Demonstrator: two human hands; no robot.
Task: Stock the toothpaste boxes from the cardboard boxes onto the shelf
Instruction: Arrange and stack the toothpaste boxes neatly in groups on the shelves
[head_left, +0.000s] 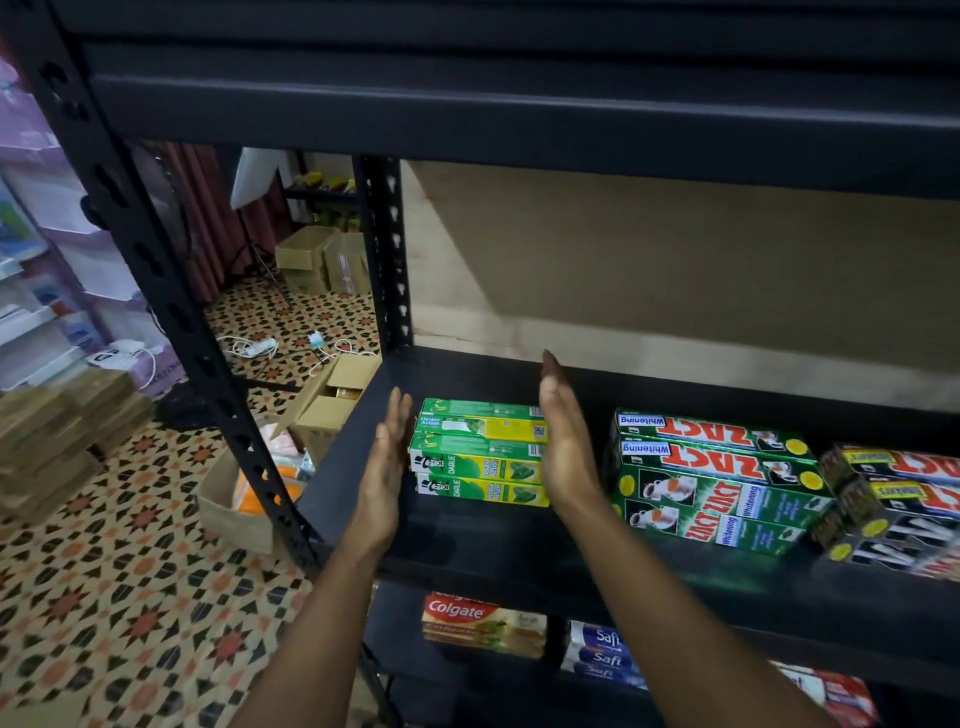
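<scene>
— What's hard to make out?
— The right ends of the Darlie toothpaste boxes (480, 452) are behind my right hand (563, 436), so I can't tell if the palm touches them.
— Where's the stack?
— On the black shelf (467, 545), between my two hands, left of the Zact boxes (717, 478).
— Fingers?
— Straight and together on both. My left hand (387, 457) stands flat just beside the stack's left end. Neither grips anything.
</scene>
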